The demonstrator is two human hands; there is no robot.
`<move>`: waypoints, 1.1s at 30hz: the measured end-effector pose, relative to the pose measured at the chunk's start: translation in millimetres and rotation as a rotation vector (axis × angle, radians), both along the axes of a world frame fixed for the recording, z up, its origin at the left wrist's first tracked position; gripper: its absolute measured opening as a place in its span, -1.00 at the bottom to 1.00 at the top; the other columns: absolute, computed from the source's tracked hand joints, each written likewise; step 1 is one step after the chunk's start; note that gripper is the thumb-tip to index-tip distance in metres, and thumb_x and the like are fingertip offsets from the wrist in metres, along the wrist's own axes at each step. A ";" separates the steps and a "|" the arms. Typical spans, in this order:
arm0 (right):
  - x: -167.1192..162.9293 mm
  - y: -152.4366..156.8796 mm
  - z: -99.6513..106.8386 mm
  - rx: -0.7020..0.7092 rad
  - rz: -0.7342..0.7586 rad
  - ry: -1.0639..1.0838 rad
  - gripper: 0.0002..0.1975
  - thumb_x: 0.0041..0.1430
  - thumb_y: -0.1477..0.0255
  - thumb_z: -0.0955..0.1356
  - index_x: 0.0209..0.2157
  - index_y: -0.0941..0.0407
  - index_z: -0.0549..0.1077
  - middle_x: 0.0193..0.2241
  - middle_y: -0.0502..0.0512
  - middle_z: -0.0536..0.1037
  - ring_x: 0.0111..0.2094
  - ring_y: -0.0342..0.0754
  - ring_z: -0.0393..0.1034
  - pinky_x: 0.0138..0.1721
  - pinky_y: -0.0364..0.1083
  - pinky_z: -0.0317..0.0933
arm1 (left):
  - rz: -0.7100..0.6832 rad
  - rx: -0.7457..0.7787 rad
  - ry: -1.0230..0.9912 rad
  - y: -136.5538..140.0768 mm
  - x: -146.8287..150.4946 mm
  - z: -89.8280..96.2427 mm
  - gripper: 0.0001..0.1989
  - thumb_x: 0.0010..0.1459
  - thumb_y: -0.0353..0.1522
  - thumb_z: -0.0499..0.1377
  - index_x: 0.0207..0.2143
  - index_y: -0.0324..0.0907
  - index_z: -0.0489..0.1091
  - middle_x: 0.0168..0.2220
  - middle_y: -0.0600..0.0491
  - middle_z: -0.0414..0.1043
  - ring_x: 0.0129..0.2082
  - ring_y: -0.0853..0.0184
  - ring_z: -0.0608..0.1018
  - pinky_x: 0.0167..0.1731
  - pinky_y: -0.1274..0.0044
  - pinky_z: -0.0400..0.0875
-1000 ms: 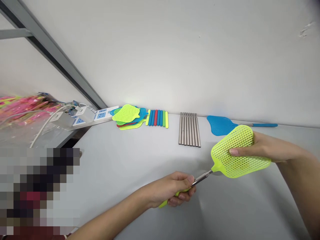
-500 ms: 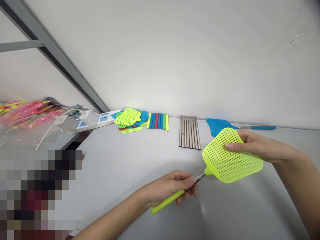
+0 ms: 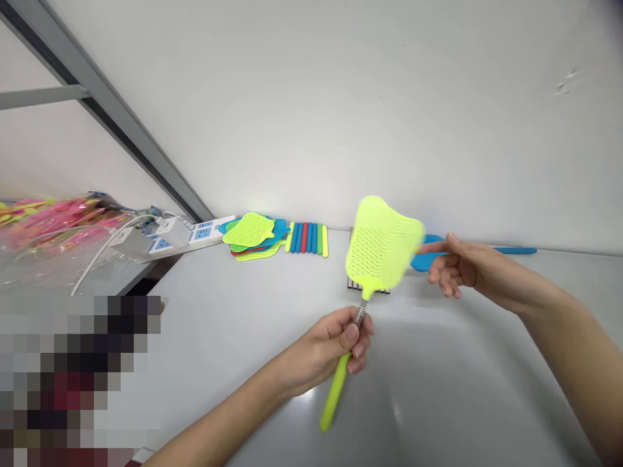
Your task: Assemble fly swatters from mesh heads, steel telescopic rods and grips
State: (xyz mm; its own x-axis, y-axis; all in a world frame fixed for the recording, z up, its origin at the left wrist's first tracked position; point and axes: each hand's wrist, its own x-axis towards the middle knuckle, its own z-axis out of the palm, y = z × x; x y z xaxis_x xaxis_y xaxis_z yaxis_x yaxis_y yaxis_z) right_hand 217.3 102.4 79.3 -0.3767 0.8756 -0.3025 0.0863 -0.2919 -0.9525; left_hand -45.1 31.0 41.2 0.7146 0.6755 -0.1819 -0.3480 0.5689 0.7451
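A yellow-green fly swatter [image 3: 384, 250] is held up over the table by my left hand [image 3: 335, 347], which grips its metal shaft just above the handle. The swatter's perforated head points up and is blurred at its right side. My right hand [image 3: 462, 263] is off the swatter, fingers apart and slightly curled, close to the right edge of the head. Behind that hand lies a blue fly swatter [image 3: 516, 250], its head and shaft partly covered. Several metal tubes [image 3: 382, 291] lie in a row, mostly hidden behind the yellow-green head.
Loose swatter heads [image 3: 250, 230] in yellow-green, blue and red are piled at the back left of the grey table [image 3: 233, 311]. Beside them stands a row of coloured handles [image 3: 305, 238]. Further left are a power strip [image 3: 207, 231] with plugs and cables and a plastic bag [image 3: 63, 227].
My right hand has let go of the yellow-green swatter's head. The left hand has swung the swatter from leaning right to nearly upright, and its head now covers most of the metal tubes.
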 end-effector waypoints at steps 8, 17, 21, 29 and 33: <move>-70.8 -26.0 -30.9 -0.272 0.335 0.214 -0.58 0.12 0.18 0.19 -0.18 0.21 0.39 -0.34 0.17 0.46 -0.35 -0.09 0.36 -0.23 -0.07 0.19 | 0.394 -0.101 -0.244 11.9 -11.2 20.3 -0.80 0.16 -0.32 -0.09 -0.47 -0.21 0.18 -0.61 0.17 -0.02 -0.62 0.49 0.14 -0.48 0.56 0.13; -114.4 -65.9 -50.2 -0.500 0.741 0.483 -0.67 0.12 0.32 0.21 -0.53 0.27 0.39 -0.72 -0.05 0.31 -0.67 -0.22 0.24 -0.54 -0.20 0.11 | 0.369 -0.320 -0.325 13.5 -15.6 22.2 -0.63 0.13 -0.28 -0.09 -0.69 -0.21 -0.05 -0.73 0.19 -0.16 -0.73 0.51 0.02 -0.69 0.64 0.06; -113.8 -64.4 -56.0 -0.532 0.682 0.510 -0.65 0.11 0.32 0.22 -0.62 0.26 0.33 -0.70 -0.01 0.32 -0.66 -0.21 0.26 -0.58 -0.22 0.07 | 0.526 -0.309 -0.374 15.2 -19.9 23.0 -0.64 0.08 -0.36 -0.04 -0.71 -0.20 -0.10 -0.74 0.20 -0.23 -0.74 0.51 -0.04 -0.75 0.66 -0.05; -121.6 -78.9 -45.0 -0.533 0.413 0.379 -0.75 0.11 0.27 0.24 -0.47 0.18 0.29 -0.69 -0.17 0.09 -0.74 -0.35 -0.14 -0.73 -0.30 -0.20 | 0.615 -0.313 -0.373 14.4 -24.7 19.9 -0.67 -0.05 -0.40 -0.05 -0.74 -0.18 -0.18 -0.76 0.20 -0.36 -0.75 0.48 -0.14 -0.75 0.58 -0.14; -126.4 -83.8 -42.2 -0.516 0.369 0.301 -0.66 0.10 0.15 0.19 -0.53 0.13 0.19 -0.74 -0.20 0.01 -0.77 -0.34 -0.21 -0.80 -0.32 -0.29 | 0.656 -0.355 -0.358 13.9 -21.8 19.2 -0.67 -0.04 -0.42 -0.08 -0.73 -0.18 -0.20 -0.76 0.21 -0.37 -0.75 0.48 -0.18 -0.76 0.57 -0.20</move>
State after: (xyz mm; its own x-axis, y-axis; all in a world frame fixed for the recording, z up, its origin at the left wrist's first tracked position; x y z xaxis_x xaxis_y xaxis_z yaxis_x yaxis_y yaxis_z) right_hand 90.9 18.6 37.1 -0.7546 0.4465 -0.4808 0.0211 -0.7158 -0.6980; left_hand -66.9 44.9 60.5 0.2501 0.9209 -0.2991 -0.8734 0.3479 0.3408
